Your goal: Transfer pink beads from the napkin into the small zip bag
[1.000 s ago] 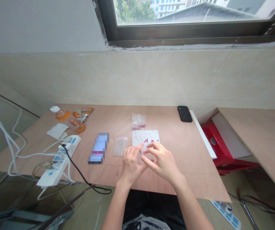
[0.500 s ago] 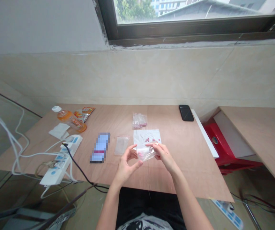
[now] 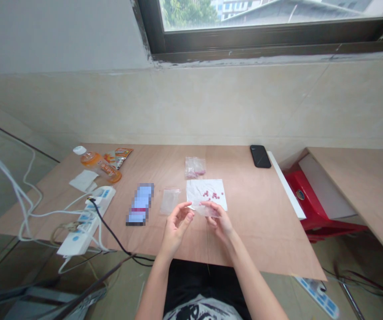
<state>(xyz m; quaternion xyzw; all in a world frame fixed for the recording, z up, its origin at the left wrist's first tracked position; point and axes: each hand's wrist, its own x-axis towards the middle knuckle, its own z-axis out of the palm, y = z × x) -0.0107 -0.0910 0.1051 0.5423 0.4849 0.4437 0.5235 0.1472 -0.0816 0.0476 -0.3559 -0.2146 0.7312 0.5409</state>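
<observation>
At the lower edge of the white paper (image 3: 198,189) on the surface (image 3: 245,222), my right hand (image 3: 220,220) pinches a small clear plastic bag (image 3: 208,210) between thumb and fingers, while my left hand (image 3: 176,229) hangs just beside it, its fingers (image 3: 186,210) curled and apart, gripping nothing. Whether anything sits inside the bag I cannot tell from here. Pink beads (image 3: 211,194) lie loose on the paper just above my right hand, so a careless dip of the wrist or a brush of the bag could scatter them, and they look round enough to roll off across the surface. The thin plastic could also slip if my pinch loosens, and snagging the paper's edge might drag it, with the second bag of beads (image 3: 194,167) and the empty bag (image 3: 169,201) near enough to get knocked too
</observation>
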